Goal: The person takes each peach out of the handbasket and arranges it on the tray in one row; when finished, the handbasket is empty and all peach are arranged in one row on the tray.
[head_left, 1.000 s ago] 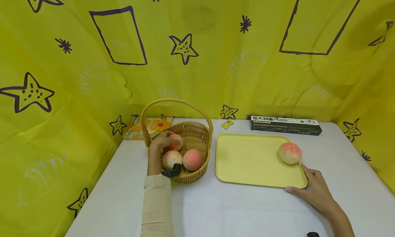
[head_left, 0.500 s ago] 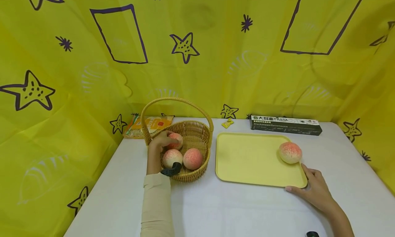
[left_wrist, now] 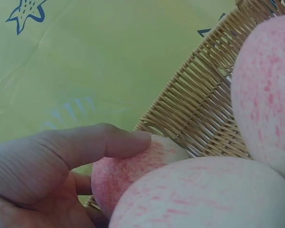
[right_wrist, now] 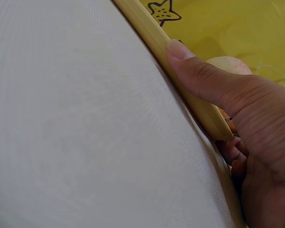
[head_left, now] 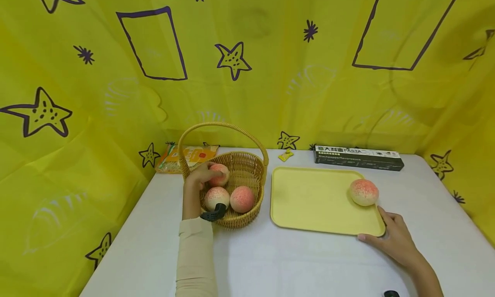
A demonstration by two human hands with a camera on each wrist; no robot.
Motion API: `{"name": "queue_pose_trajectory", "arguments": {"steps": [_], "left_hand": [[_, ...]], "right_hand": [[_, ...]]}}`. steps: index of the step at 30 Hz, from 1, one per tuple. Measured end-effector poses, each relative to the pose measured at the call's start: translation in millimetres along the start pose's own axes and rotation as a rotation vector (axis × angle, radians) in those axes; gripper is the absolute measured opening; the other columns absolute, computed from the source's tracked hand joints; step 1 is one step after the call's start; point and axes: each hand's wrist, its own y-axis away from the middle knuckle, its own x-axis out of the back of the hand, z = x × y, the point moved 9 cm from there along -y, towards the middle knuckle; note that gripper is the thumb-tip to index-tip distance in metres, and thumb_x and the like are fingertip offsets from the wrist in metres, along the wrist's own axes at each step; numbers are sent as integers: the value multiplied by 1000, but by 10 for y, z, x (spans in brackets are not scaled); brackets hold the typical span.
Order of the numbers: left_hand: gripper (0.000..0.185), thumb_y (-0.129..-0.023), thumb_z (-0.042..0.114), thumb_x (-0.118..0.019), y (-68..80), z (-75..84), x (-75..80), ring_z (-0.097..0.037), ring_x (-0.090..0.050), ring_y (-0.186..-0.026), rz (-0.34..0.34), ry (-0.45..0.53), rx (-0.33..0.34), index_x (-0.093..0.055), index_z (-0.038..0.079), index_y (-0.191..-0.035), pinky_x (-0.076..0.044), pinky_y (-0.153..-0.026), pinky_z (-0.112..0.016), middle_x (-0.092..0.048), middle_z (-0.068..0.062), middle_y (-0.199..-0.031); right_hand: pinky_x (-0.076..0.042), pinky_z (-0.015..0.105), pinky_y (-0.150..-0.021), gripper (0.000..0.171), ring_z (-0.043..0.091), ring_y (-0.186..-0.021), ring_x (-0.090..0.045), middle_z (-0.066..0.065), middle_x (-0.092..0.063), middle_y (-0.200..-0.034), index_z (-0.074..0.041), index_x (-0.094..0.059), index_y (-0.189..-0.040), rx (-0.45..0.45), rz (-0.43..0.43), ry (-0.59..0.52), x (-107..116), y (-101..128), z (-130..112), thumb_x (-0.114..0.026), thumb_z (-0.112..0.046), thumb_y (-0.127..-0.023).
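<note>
In the head view my left hand (head_left: 202, 176) reaches over the left rim of a wicker basket (head_left: 247, 163) and grips a pink-speckled peach (head_left: 218, 179) inside it. The left wrist view shows the thumb (left_wrist: 118, 142) lying across that peach, with the other fingers mostly hidden behind it. Two more peaches, a pale one (head_left: 215, 196) and a pinker one (head_left: 242, 199), sit in the front of the basket. My right hand (head_left: 396, 239) holds the near right corner of a yellow tray (head_left: 313, 198), thumb along its front edge. A fourth peach (head_left: 364, 192) rests at the tray's right side.
Behind the basket's left side lies an orange food packet (head_left: 170, 161). A small yellow wrapped sweet (head_left: 285, 155) and a dark pasta box (head_left: 357, 158) lie along the back of the white table (head_left: 294, 262). The basket's tall handle (head_left: 222, 124) arches over its opening. Yellow patterned cloth (head_left: 270, 103) encloses the back and sides.
The peach in my left hand has risen very slightly, and the hand with it. My right hand stays on the tray corner. The view has shifted a little.
</note>
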Motion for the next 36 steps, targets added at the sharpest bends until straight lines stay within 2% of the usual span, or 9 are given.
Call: {"name": "queue_pose_trajectory", "arguments": {"steps": [7,12,17,21,26,36], "left_hand": [[69,-93,21,-60,36,57,22,-39,-44,-131,8,51,-10,-27,2,-150,-44,-105,-49,-37,-23,-147],[71,-93,17,-60,57,73,8,-43,-44,-131,2,154,-20,-23,1,-151,-47,-100,-55,-33,-24,-149],[72,-92,17,-60,67,103,-8,-43,-50,-124,-3,220,-50,-22,2,-151,-57,-86,-46,-34,-24,-147],[67,-94,20,-59,81,122,-13,-39,-54,-116,-10,242,-75,-25,5,-150,-59,-77,-38,-36,-23,-145],[59,-97,21,-56,105,136,-27,-36,-56,-111,-36,275,-110,-27,4,-145,-59,-82,-40,-36,-24,-143],[54,-101,21,-52,100,187,-77,-32,-56,-109,-74,349,-169,-26,3,-145,-58,-84,-39,-37,-24,-142]], "right_hand": [[-31,69,-92,114,56,-120,-28,42,-22,-133,7,-2,-153,-22,-21,3,6,-16,28,-74,-48,-83],[-31,70,-93,114,56,-119,-29,42,-22,-132,7,-1,-152,-27,-36,13,-11,-15,35,-73,-49,-84],[-31,70,-93,114,56,-119,-29,42,-23,-132,7,-2,-153,-30,-34,12,-17,-3,31,-74,-49,-83],[-30,70,-93,114,56,-119,-29,42,-23,-132,7,-3,-153,-28,-34,7,-26,-3,24,-74,-49,-83],[-31,69,-93,114,55,-118,-30,41,-24,-131,7,-4,-152,-22,-31,12,-35,2,25,-74,-48,-83],[-31,68,-93,113,55,-118,-30,41,-25,-130,9,-6,-152,-6,-12,20,2,17,-11,-75,-47,-82]]}}
